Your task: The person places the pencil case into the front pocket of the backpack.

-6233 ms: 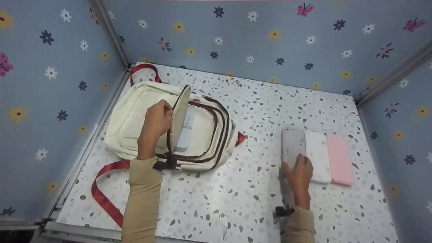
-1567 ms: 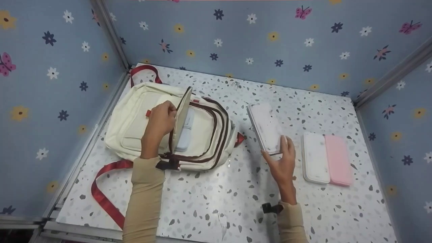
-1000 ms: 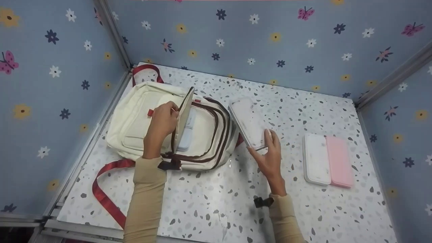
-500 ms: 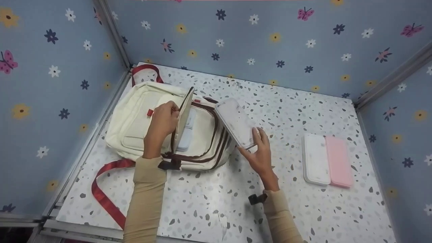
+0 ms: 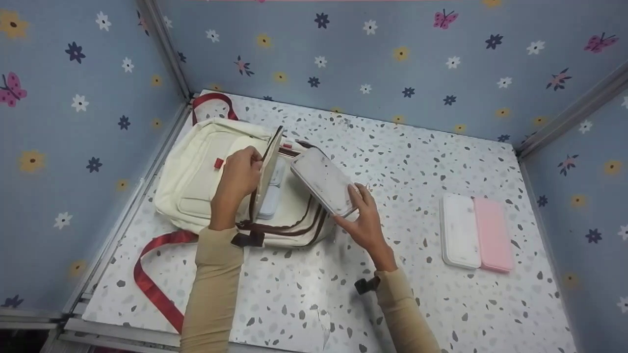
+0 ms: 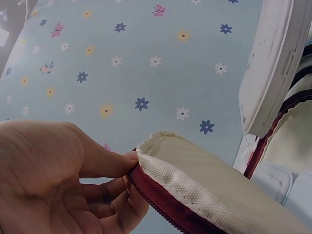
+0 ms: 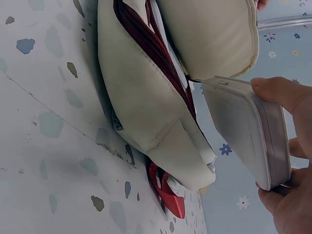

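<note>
A cream backpack [image 5: 181, 166] with dark red zips lies on the table, its front pocket unzipped. My left hand [image 5: 236, 171] pinches the edge of the pocket flap [image 6: 209, 175] between thumb and fingers and holds it up. Inside the pocket lies a light blue case [image 5: 269, 200], partly behind the flap. My right hand [image 5: 363, 220] grips a flat white plastic pencil case [image 5: 321, 180] by its near end, thumb on one side and fingers on the other. In the right wrist view the pencil case [image 7: 239, 126] is tilted, its far end close to the raised flap.
A white case [image 5: 460, 231] and a pink case [image 5: 493, 234] lie side by side on the right of the speckled table [image 5: 392, 304]. A red strap [image 5: 152, 289] loops off the backpack's near side. Flowered walls [image 5: 343, 54] enclose the back and sides.
My right hand lifted the pencil case from beside the white one, turned it over and carried it left over the backpack's open pocket. My left hand keeps holding the flap.
</note>
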